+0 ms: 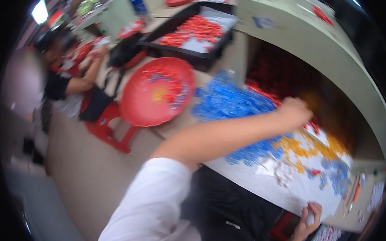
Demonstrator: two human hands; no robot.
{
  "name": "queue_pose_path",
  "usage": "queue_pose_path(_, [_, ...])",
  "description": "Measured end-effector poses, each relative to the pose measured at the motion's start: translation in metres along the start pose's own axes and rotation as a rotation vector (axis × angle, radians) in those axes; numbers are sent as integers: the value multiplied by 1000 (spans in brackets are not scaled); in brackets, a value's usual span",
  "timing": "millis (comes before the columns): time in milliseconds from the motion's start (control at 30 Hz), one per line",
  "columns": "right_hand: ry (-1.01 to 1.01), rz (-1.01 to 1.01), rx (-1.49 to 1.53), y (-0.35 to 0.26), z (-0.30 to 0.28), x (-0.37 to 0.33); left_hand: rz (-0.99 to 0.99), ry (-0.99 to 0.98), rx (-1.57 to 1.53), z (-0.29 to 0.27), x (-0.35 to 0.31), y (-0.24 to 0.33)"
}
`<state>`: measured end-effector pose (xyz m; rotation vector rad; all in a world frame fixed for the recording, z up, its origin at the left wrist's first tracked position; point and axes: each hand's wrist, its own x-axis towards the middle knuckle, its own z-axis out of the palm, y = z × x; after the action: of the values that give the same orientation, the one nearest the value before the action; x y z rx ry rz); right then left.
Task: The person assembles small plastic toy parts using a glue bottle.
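Hands (294,113) well apart, red pieces (314,126) near the left one.

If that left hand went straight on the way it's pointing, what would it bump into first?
The left hand would probably meet the small red pieces just beyond it, though blur and shadow under the pale shelf make depth unclear.

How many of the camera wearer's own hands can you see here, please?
2: the left hand is stretched out near the blue pieces; the right hand is by the near edge of the white worktop. Neither is fully hidden, though the left is blurred.
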<state>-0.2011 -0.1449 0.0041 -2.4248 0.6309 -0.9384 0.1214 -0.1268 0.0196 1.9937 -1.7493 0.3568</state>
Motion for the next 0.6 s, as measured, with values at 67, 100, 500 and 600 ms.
queue_pose_path(67, [20,11,-3,4,-5,-9,-19,-201,119,21,8,12])
queue_pose_path(100, [42,81,50,-9,-9,-8,-16,-259,123,28,11,18])
queue_pose_path(500, [13,181,151,-4,2,-3,-414,234,-479,5,16,-5])
queue_pose_path(600, [150,237,289,-16,4,-2,-553,302,-928,-3,20,4])
